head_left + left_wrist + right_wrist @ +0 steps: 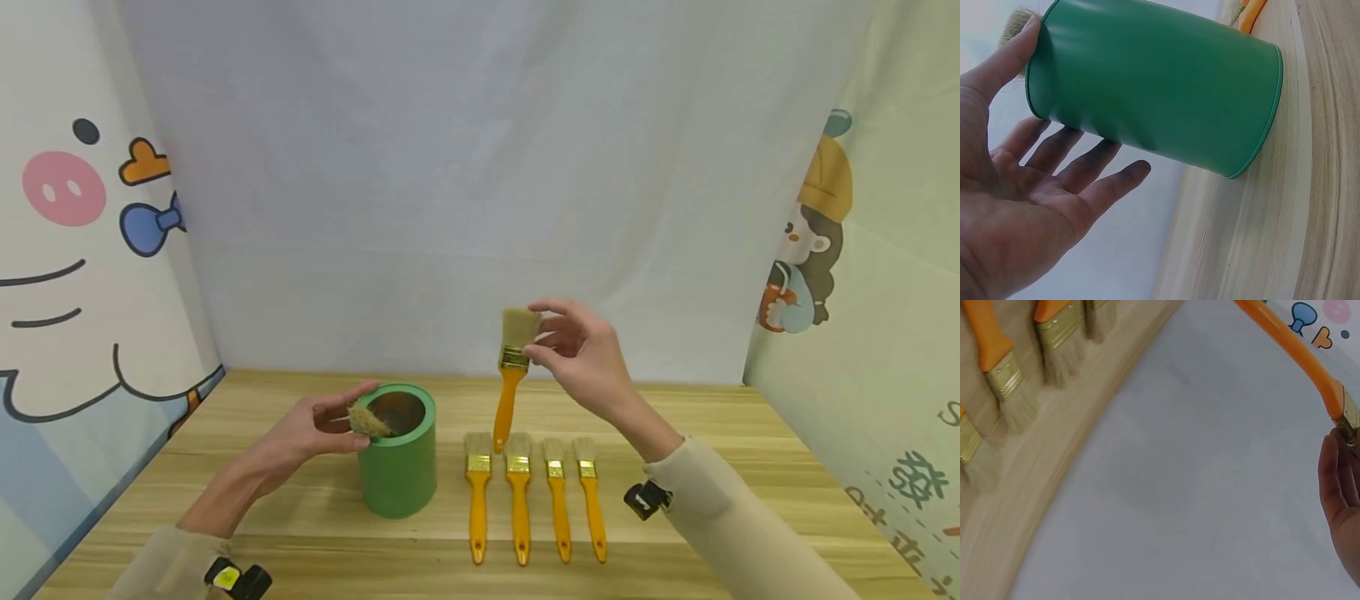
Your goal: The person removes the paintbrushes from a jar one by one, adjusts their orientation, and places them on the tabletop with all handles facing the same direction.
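Observation:
A green can (399,475) stands upright on the wooden table, and my left hand (315,429) grips it near the rim. In the left wrist view the thumb presses by the rim while the fingers touch the can's side. Bristles of a brush (369,420) stick out over the rim beside that thumb; its handle is hidden in the can. My right hand (581,354) pinches a paintbrush (507,400) at its metal band, bristles up and orange handle hanging down. The held paintbrush is above the table, right of the can, partly out of frame in the right wrist view.
Several paintbrushes (520,517) with orange handles lie in a row right of the can, bristles pointing away from me. The wooden table (675,517) reaches a pale cloth backdrop (450,208). Printed cloths hang at both sides.

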